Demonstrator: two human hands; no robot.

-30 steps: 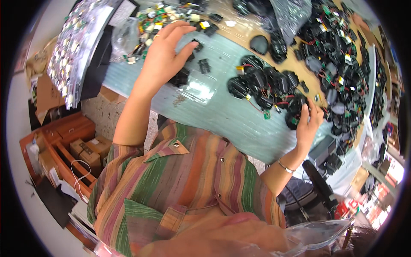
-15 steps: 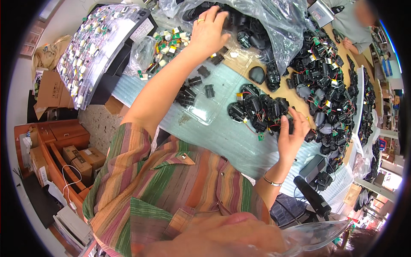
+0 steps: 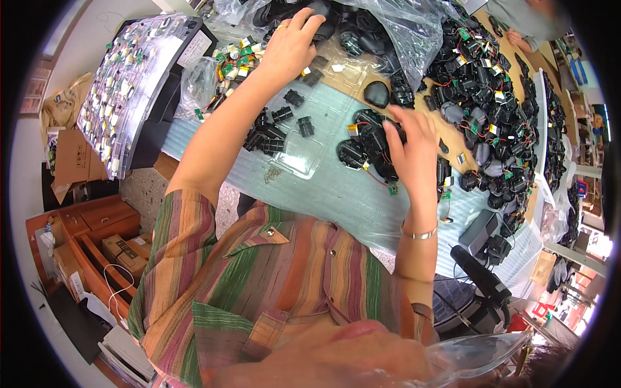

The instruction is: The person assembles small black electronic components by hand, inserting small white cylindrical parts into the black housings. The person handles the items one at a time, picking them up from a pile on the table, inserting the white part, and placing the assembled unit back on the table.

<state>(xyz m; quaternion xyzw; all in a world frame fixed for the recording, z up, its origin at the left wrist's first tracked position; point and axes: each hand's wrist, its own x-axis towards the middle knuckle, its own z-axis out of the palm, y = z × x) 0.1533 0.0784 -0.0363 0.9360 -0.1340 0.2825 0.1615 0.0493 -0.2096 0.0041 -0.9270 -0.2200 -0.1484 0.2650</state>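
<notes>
My left hand [image 3: 291,48] reaches to the far side of the table, its fingers curled round a rounded black plastic shell [image 3: 326,24] at the edge of the heap. Part of that shell is hidden by the fingers. My right hand [image 3: 414,139] is open over a cluster of black wired assemblies [image 3: 370,145], thumb and fingers apart. Whether its fingertips touch them I cannot tell. Left of that cluster, small black plastic brackets [image 3: 305,127] lie on and around a clear plastic tray [image 3: 310,158]. A single black domed cover [image 3: 376,94] sits beyond the right hand.
A clear plastic bag [image 3: 414,45] covers part of the far heap. Many black assemblies [image 3: 479,110] fill the right side. Battery cells with green boards [image 3: 236,61] lie left of my forearm, near a tilted tray of parts [image 3: 132,84]. Another person's hand [image 3: 516,40] shows far right.
My right hand has moved left and away from me, over the cluster. The fingers of my left hand have closed in on the black shell. The whole view has shifted slightly.
</notes>
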